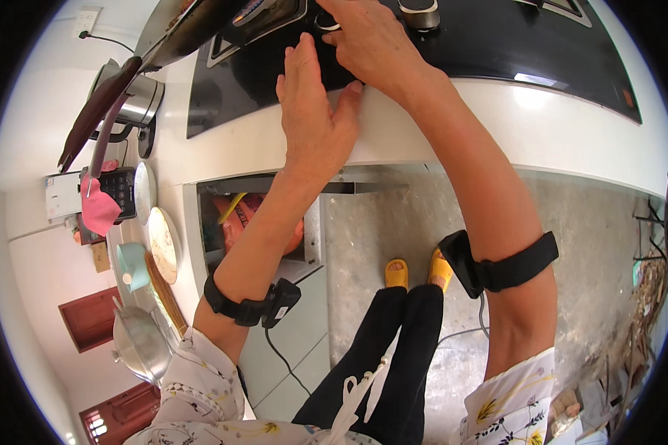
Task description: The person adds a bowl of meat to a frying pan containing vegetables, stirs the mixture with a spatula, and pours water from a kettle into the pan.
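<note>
My left hand [320,111] is held with its fingers apart over the front edge of a black glass gas cooktop [479,44], holding nothing. To its upper right, my right hand [370,44] reaches over the cooktop, beside a control knob [327,22] that its fingers partly cover; whether they touch or grip it I cannot tell. A second knob [419,14] stands just right of that hand. At the upper left a wok [172,33] with a dark handle [101,111] sits over the burner, cut off by the picture's top; some brown food shows inside.
Left of the cooktop stand an electric kettle [139,100], plates [162,245], a light-green container [132,267] and a steel pot [142,342]. A pink cloth [99,206] hangs near the wok's handle. Below the counter, an open compartment holds a red plastic bag [239,222].
</note>
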{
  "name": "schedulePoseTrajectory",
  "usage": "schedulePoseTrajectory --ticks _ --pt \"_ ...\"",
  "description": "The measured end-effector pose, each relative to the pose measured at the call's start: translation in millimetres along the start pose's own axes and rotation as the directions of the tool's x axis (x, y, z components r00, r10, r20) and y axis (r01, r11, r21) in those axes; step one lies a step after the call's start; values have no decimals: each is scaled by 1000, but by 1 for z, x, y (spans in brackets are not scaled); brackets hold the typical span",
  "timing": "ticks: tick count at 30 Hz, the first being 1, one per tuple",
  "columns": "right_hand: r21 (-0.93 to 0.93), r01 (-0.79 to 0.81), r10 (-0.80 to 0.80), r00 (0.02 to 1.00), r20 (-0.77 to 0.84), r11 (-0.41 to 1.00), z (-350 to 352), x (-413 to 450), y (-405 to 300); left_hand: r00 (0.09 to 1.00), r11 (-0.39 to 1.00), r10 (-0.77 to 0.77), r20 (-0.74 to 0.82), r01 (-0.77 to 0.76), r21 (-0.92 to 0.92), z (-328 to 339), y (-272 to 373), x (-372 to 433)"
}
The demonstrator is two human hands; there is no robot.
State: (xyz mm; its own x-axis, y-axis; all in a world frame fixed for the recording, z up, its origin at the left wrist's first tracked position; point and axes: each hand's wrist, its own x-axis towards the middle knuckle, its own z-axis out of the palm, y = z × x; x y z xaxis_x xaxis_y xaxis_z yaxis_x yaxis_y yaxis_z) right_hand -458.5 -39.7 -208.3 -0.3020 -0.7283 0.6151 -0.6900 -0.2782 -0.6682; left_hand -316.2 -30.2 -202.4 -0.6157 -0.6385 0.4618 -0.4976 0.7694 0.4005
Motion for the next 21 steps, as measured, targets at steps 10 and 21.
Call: schedulePoseTrajectory --ticks 10,21 --pt "38 -103 106 990 -93 994 3 1 -4 991 990 -71 113 84 -111 8 -1 18" --pt "45 -114 118 987 -112 992 0 -1 -8 992 986 -48 114 65 -152 10 -9 18"
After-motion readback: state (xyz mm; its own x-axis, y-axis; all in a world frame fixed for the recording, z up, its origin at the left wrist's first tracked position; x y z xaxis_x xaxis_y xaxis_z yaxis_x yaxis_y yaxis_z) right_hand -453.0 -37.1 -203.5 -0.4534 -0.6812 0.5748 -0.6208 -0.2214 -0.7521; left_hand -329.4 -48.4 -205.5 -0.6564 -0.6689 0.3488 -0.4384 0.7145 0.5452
